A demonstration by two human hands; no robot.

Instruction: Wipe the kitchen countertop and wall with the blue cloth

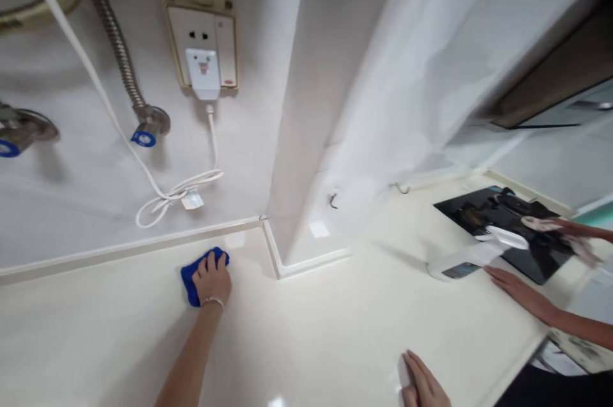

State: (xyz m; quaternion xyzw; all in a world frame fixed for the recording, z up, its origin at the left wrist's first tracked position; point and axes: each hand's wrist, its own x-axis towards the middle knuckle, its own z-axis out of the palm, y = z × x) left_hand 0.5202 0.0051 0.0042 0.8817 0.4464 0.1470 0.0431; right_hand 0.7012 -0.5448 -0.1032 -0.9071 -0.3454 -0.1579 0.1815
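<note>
My left hand presses a folded blue cloth onto the white countertop, close to the raised strip along the wall. Its fingers are bent over the cloth, and a thin bracelet circles the wrist. At the lower edge of the view, my right hand rests on the countertop with fingers stretched out and nothing in it. Only part of that hand shows.
A wall corner juts out between the counter's two sides. Above hang a plugged-in charger, a looped white cable and a water valve. Right, a co-worker's hands are near a white bottle and black cooktop.
</note>
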